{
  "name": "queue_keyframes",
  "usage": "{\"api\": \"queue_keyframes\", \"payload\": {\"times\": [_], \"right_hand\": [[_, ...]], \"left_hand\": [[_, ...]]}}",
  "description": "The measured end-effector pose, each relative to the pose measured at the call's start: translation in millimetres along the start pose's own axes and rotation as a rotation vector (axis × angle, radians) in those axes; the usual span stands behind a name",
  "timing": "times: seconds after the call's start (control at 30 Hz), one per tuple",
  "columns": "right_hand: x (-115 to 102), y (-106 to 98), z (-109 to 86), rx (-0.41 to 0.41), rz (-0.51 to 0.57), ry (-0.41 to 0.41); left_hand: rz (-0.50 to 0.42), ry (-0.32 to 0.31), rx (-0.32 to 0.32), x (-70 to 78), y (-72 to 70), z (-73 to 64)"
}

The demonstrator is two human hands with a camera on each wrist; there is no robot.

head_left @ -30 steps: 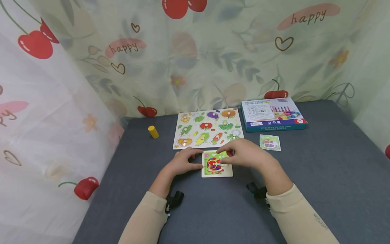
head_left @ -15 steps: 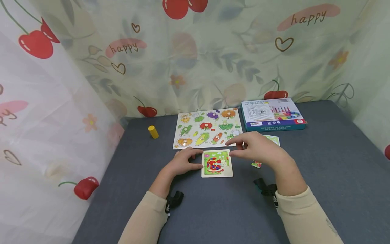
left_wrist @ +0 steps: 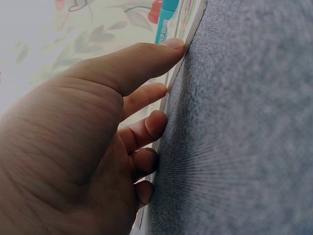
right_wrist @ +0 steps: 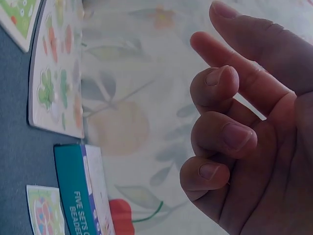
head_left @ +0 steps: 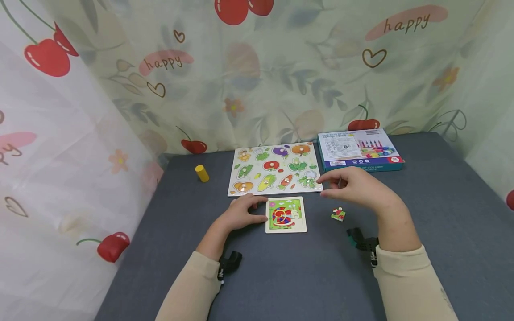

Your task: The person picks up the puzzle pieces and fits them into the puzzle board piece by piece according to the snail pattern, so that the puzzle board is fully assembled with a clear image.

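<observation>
A small wooden snail jigsaw puzzle (head_left: 282, 217) lies flat on the dark table in the head view. Part of its lower right recess shows bare wood. My left hand (head_left: 239, 214) touches the puzzle's left edge with thumb and index fingertip, the other fingers loosely bent. Thumb (left_wrist: 168, 48) against the board's rim is seen in the left wrist view. My right hand (head_left: 357, 189) hovers to the right of the puzzle, holding nothing, its fingers (right_wrist: 215, 85) loosely curled. Beneath it lie loose jigsaw pieces (head_left: 338, 214), close together; their count is unclear.
Behind the puzzle lies a vegetable peg board (head_left: 261, 178). A teal-sided box (head_left: 361, 151) stands at the back right. A yellow cylinder (head_left: 202, 173) stands at the left. The snail picture card (right_wrist: 45, 210) shows in the right wrist view, hidden by the hand in the head view.
My right hand has left the puzzle and moved right, over the loose pieces and card, uncovering the puzzle's right side. The left hand and the puzzle have stayed in place.
</observation>
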State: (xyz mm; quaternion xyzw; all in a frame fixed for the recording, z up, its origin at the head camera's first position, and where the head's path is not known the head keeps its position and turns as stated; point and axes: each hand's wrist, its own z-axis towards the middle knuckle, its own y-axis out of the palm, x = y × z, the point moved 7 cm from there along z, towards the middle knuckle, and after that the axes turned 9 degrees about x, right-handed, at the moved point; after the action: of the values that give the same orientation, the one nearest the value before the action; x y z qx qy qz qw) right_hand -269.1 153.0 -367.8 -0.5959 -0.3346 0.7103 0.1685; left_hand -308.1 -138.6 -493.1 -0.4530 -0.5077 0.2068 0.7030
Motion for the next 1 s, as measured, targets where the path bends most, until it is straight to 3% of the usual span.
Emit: {"api": "queue_keyframes", "payload": {"times": [0.4,0.63,1.0], "right_hand": [[31.7,-11.7,1.4,0.002,0.003,0.061],[56.4,-3.1,8.1,-0.075,0.060,0.115],[90.6,14.0,12.5,-0.172,0.032,0.217]], "left_hand": [[-0.006,0.007,0.002,1.6,-1.0,-0.3],[0.006,0.008,-0.006,1.1,-0.6,-0.4],[0.009,0.024,0.000,2.6,-0.9,-0.3]]}}
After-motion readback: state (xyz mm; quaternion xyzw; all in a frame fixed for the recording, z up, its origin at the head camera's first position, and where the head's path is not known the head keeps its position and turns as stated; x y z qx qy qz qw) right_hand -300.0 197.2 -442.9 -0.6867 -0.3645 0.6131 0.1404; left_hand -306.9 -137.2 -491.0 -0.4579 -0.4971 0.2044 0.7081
